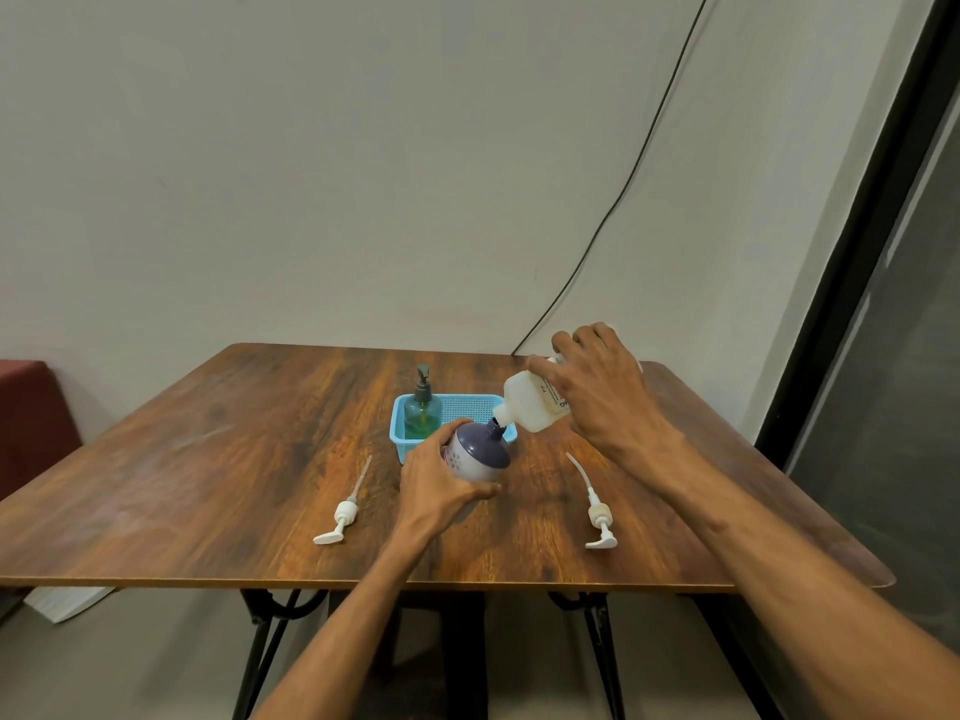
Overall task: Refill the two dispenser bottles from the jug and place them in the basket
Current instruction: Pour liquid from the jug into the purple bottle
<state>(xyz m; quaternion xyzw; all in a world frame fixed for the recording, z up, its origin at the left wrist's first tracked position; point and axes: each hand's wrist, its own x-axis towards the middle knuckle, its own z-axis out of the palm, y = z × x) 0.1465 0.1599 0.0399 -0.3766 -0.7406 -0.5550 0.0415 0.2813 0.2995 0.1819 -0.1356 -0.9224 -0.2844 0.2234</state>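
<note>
Fingers (550, 374) grip jug (530, 407) and bottle (480, 449), pump heads (340, 517) either side, basket (397, 431) behind.

Table (260, 459): wooden top, dark grain, rounded corners, centre toward 6 o'clock.
Table legs (265, 646): black metal, 6 o'clock, under the top.
Wall (311, 174): plain, pale, 12 o'clock.
Cable (639, 162): thin, black, from 1 o'clock down behind the table's far edge.
Frame (847, 252): black, slanted, 3 o'clock.
Red seat (31, 407): 9 o'clock.
White sheet (67, 602): 8 o'clock, below the table edge.
</note>
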